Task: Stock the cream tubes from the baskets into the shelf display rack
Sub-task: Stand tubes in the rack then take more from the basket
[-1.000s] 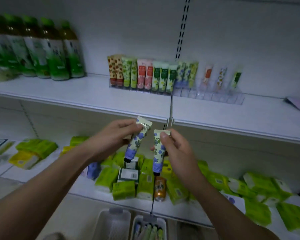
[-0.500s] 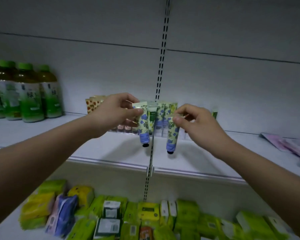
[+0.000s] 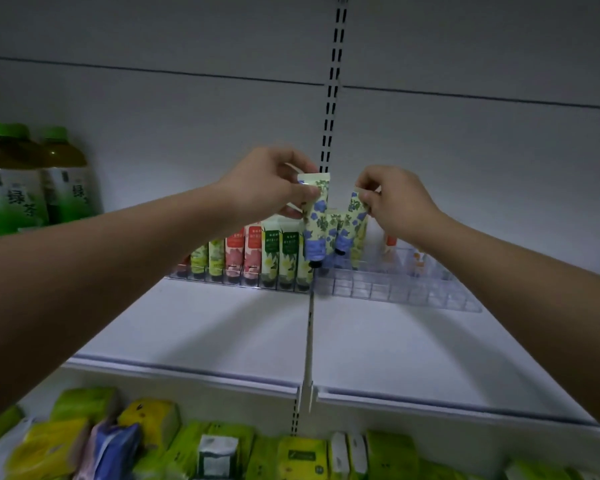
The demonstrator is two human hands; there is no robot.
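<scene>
Blue-flowered cream tubes, two of them, hang above the clear display rack (image 3: 395, 289).

The left hand (image 3: 264, 185) pinches one tube (image 3: 317, 220) by its flat end, cap down, long axis nearly upright; the right hand (image 3: 399, 199) pinches the second tube (image 3: 352, 223) tilted. Both caps are just above the slots beside the filled row (image 3: 253, 254); the left tube's cap looks nearer to the rack.

Two cream tubes w/ blue-flower print on pale green hung cap-down over the rack. Left tube (image 3: 316, 220) was near upright, pinched at its flat crimped end, black cap just above the slots. Right tube (image 3: 350, 221) tilted, cap toward the left one. Clear display rack (image 3: 395, 289) sat at the shelf's back: left slots filled w/ upright tubes (image 3: 253, 252), right slots mostly bare.
</scene>
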